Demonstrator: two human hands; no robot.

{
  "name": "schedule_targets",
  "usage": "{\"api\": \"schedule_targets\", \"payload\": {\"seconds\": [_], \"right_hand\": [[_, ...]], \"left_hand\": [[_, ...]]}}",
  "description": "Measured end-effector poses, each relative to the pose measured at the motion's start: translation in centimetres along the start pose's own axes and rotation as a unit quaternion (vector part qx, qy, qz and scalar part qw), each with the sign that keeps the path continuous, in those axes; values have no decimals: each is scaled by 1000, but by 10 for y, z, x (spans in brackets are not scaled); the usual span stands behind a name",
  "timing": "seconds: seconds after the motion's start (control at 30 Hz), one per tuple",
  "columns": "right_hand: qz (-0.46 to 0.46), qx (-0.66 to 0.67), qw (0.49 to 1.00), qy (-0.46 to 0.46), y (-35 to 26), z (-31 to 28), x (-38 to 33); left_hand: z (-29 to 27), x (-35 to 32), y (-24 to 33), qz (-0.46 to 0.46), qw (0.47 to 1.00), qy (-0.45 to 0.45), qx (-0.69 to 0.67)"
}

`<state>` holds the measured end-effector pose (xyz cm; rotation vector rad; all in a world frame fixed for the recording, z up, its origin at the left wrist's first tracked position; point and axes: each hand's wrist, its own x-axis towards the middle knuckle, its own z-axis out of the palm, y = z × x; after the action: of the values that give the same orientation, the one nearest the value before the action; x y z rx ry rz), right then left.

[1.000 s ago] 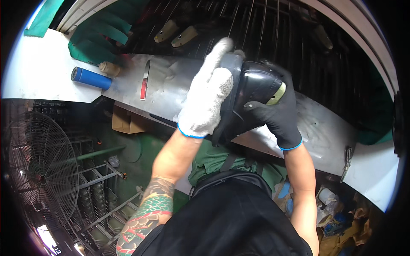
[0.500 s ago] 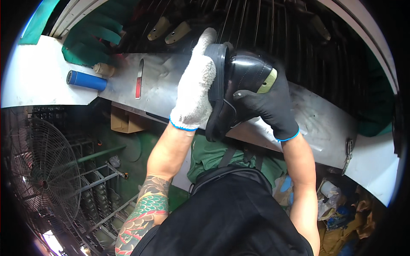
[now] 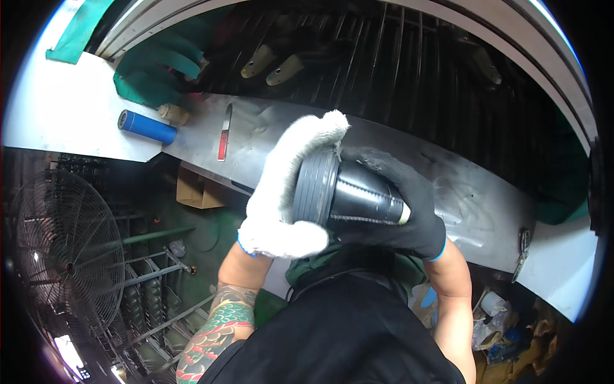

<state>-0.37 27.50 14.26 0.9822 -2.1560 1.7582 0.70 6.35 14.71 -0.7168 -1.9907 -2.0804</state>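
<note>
Between my two hands is a black shoe (image 3: 361, 195), held on its side above the near edge of the metal ledge. Its thick ridged sole (image 3: 313, 187) faces left, and a pale tip of a shoe last (image 3: 405, 213) pokes out at the right. My left hand (image 3: 275, 192), in a white knit glove, cups the sole with the thumb below and the fingers above. Wrapped round the upper from the right is my right hand (image 3: 419, 205), in a dark grey glove; part of the upper is hidden under it.
On the metal ledge (image 3: 198, 131) lie a red-handled knife (image 3: 224, 136), a blue cylinder (image 3: 147, 127) and a tan roll (image 3: 173, 114). Beyond it, dark rollers or slats carry more shoes with pale lasts (image 3: 284, 70). A large fan (image 3: 69, 262) stands at lower left; a cardboard box (image 3: 199, 189) sits under the ledge.
The shoe has come nearer to my body and turned, so its heel or toe end shows differently. My left hand has shifted from lying flat along the sole to curling around it.
</note>
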Motion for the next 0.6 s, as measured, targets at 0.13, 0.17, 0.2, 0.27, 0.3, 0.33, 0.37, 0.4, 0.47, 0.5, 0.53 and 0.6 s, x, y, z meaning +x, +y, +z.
{"api": "schedule_targets", "payload": {"seconds": [0.13, 0.17, 0.2, 0.27, 0.3, 0.33, 0.37, 0.4, 0.47, 0.5, 0.53, 0.6], "right_hand": [[3, -54, 998, -43, 3, 11, -21], [-17, -94, 995, -19, -4, 20, -26], [-27, -83, 996, -1, -6, 28, -32], [-37, -91, 995, 2, -12, 39, -41], [-43, -102, 994, -18, -12, 40, -41], [-50, -106, 992, -38, -11, 39, -38], [-58, -108, 991, -57, -11, 39, -33], [-54, -98, 992, -54, -12, 40, -28], [-48, -83, 994, -48, -12, 43, -16], [-40, -74, 995, -60, -14, 41, -8], [-32, -65, 995, -73, -15, 40, 0], [-39, -58, 994, -82, -11, 41, 13]], "left_hand": [[9, -22, -3, 95, 992, 35, -69], [9, -30, 0, 86, 991, 64, -80], [10, -39, 5, 18, 988, 108, -107], [6, -52, 16, -99, 968, 175, -147], [6, -54, 11, -43, 981, 147, -118], [6, -54, 6, 18, 988, 121, -92], [5, -56, 2, 78, 990, 98, -68], [8, -55, 2, 94, 987, 114, -63], [3, -50, 3, 107, 987, 116, -44], [1, -47, 3, 112, 986, 116, -34], [-6, -48, 2, 103, 988, 113, -30], [-12, -45, 5, 81, 988, 130, -25]]}}
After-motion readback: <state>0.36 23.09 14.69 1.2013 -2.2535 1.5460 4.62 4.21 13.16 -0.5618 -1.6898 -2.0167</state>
